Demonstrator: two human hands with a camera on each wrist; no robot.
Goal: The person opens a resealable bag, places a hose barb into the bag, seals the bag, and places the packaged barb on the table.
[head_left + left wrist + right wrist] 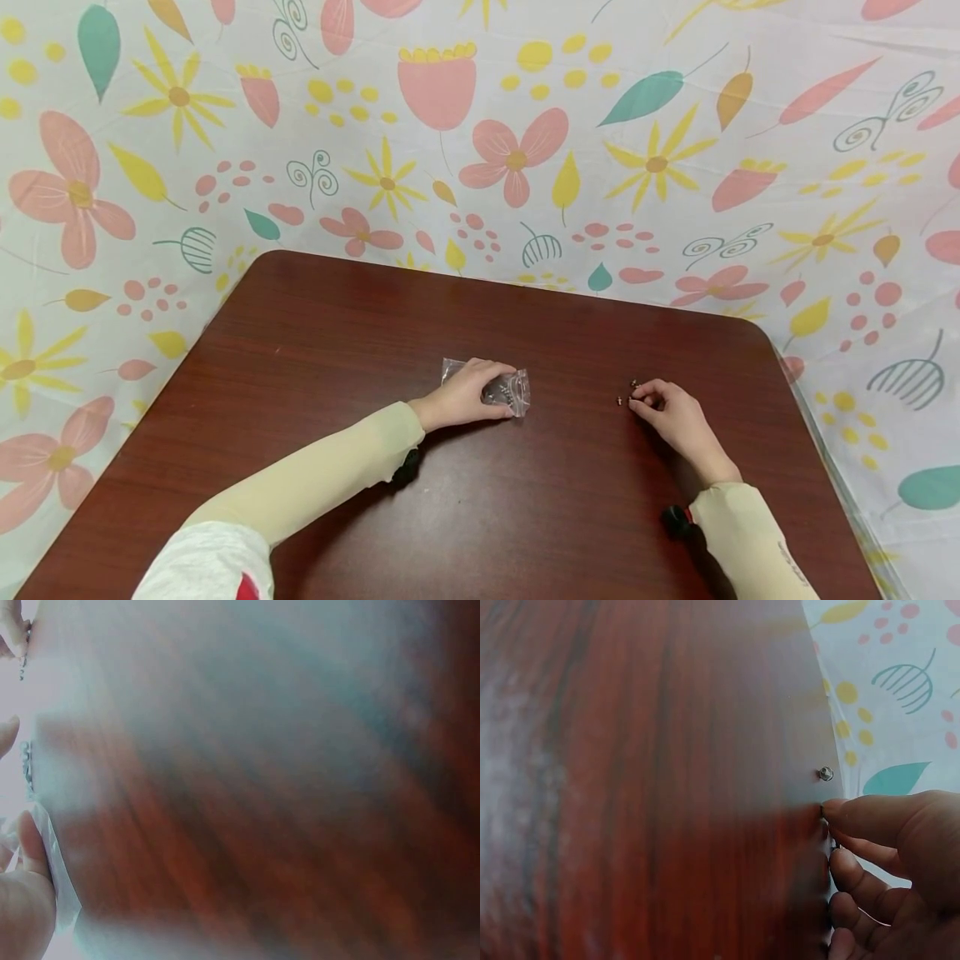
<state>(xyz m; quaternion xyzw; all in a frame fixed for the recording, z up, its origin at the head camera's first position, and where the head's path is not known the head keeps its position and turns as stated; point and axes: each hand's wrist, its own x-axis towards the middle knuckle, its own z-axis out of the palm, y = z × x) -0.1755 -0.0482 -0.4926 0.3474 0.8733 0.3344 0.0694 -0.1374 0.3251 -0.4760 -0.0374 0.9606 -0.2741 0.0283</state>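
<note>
Left hand (pixel 468 396) and right hand (pixel 678 421) are both low over the brown surface (pixel 480 517), with a gap between them. The left hand holds a clear bag (pixel 522 392), with its thumb on the near side and its fingers on the far side. Small metal bits (pixel 507 393) show through the bag, between the thumb and the fingers. The right hand is narrow, with its thumb and pointing finger close together at the tips. I cannot tell if it pinches anything.

Only the head view shows the whole spot around the right hand's tips: one tiny piece (pixel 619 401) lies just to their left, and another piece (pixel 633 383) sits just past them. It also shows pale sleeves (pixel 307 475) on both arms, and a black round thing (pixel 677 522) by the right wrist.

The left wrist view is hazy. It shows the thin edge of the bag sticking out past the left thumb, and part of the right hand up in the corner.

The right wrist view gives a closer look at one shiny, round piece just beside the right fingertips. The other fingers are bent under the pointing finger there. Flowery cloth (pixel 896 780) shows behind that hand.
</note>
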